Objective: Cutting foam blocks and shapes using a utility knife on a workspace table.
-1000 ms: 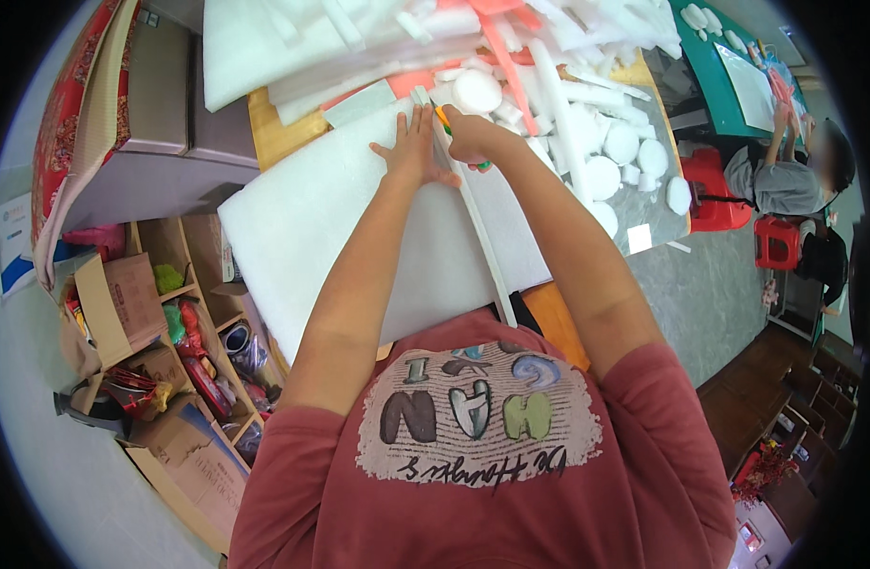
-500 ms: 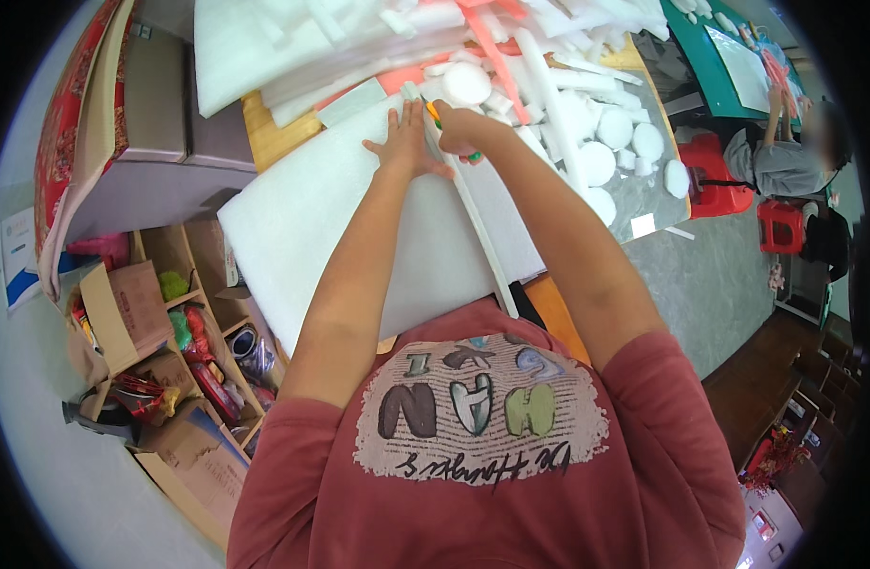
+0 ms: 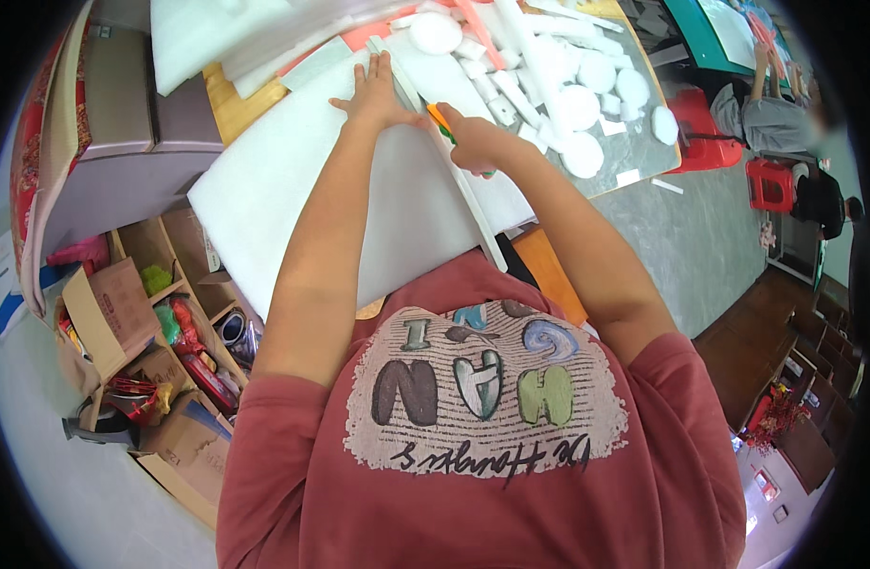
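A large white foam sheet [image 3: 283,180] lies on the table in front of me. Along its right side runs a long, narrow pale straight strip [image 3: 477,223]. My left hand [image 3: 373,100] is spread flat, fingers apart, pressing on the foam with its thumb side by the strip. In my right hand [image 3: 482,144] is an orange and green utility knife [image 3: 438,116], gripped in closed fingers along the strip's right edge. Its blade tip is too small to make out. More white foam lies under and right of the knife.
Round and stick-shaped foam pieces [image 3: 582,106] crowd the table's right part, with a pink strip [image 3: 479,33] among them. Stacked foam sheets [image 3: 207,43] stand at the far left. A shelf with boxes [image 3: 122,313] is at left. Beyond a red stool [image 3: 696,128], another person [image 3: 776,119] works.
The knife and my right hand have come nearer to me along the strip. My left hand stays spread on the foam. The whole view has shifted slightly.
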A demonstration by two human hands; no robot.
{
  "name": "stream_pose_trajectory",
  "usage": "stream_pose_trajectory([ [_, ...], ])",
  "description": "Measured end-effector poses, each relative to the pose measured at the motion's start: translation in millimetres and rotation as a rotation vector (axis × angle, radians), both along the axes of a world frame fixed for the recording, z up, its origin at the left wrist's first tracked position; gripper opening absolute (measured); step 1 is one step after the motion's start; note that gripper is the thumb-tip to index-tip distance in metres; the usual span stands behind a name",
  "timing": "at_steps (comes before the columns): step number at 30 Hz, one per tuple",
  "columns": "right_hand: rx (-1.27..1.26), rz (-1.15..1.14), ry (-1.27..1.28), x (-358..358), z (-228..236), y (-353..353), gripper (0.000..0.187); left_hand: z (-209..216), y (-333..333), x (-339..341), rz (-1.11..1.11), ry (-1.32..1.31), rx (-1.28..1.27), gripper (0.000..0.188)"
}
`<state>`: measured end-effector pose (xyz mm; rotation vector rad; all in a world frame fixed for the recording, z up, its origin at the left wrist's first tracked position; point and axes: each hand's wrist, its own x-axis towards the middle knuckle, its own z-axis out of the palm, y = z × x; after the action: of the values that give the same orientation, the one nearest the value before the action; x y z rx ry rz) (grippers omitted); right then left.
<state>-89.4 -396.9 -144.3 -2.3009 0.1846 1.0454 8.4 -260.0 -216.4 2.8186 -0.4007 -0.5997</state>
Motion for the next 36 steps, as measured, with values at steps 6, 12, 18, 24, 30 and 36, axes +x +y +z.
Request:
stream_pose_trajectory([
  [6,-0.018,-0.051,0.066,-48.4,-4.8,-4.3,0.083,-10.4,-2.1,1.8,-0.013,-0.037,0.03,0.134],
  [12,-0.042,-0.009,-0.122,-110.5,-23.5,-10.5,0.081,-17.6,-1.4,3.1,-0.004,-0.089,-0.005,0.132],
  [18,-0.07,-0.038,-0.078,-162.1,-18.4,-11.2,0.081,-18.0,-2.1,1.0,-0.007,-0.108,-0.02,0.13],
  [24,-0.087,-0.108,-0.067,-215.7,-17.2,-12.4,0.073,-20.3,-0.2,0.5,-0.031,-0.122,-0.022,0.131],
  [30,-0.107,-0.139,0.047,-253.9,-13.8,-19.4,0.079,-22.1,-0.8,4.2,-0.05,-0.106,-0.043,0.131],
  [36,0.02,-0.486,-0.364,-286.1,8.9,-43.7,0.07,-18.0,4.8,6.2,-0.065,-0.046,-0.019,0.133],
])
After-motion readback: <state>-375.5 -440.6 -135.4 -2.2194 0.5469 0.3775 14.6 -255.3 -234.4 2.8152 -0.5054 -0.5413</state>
